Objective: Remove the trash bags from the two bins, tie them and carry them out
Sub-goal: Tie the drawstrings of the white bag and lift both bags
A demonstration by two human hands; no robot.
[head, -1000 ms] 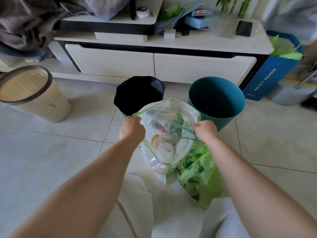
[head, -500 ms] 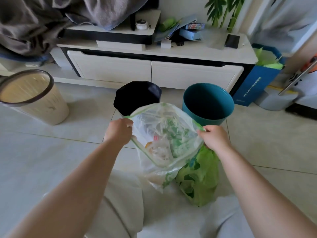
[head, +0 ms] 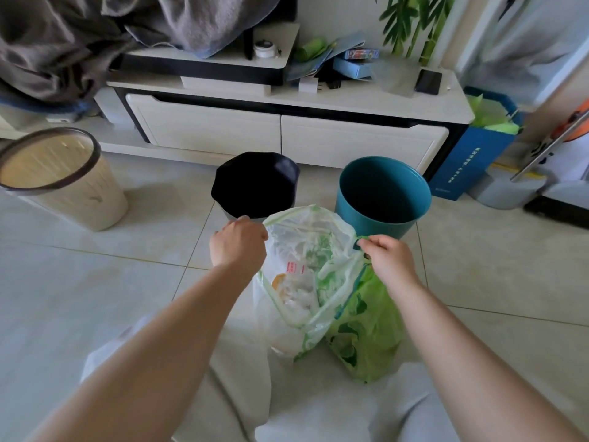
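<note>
A clear trash bag [head: 302, 282] with a pale green drawstring rim hangs in front of me, holding white wrappers and scraps. My left hand [head: 237, 245] grips its left rim. My right hand [head: 387, 261] pinches the right rim and its drawstring. A green leaf-patterned bag [head: 366, 333] sits on the floor just right of it, partly behind my right forearm. Beyond stand a bin lined with a black bag [head: 255, 183] and a teal bin [head: 382, 193] that looks bare inside.
A beige bin [head: 57, 180] stands at the left on the tiled floor. A white TV cabinet [head: 287, 135] runs along the back. A blue box [head: 475, 154] with green bags and a grey mop bucket [head: 510, 189] sit at the right. My light trousers fill the bottom.
My hands have drawn apart, stretching the clear bag's mouth wider. The view has tilted up, so more of the cabinet top shows.
</note>
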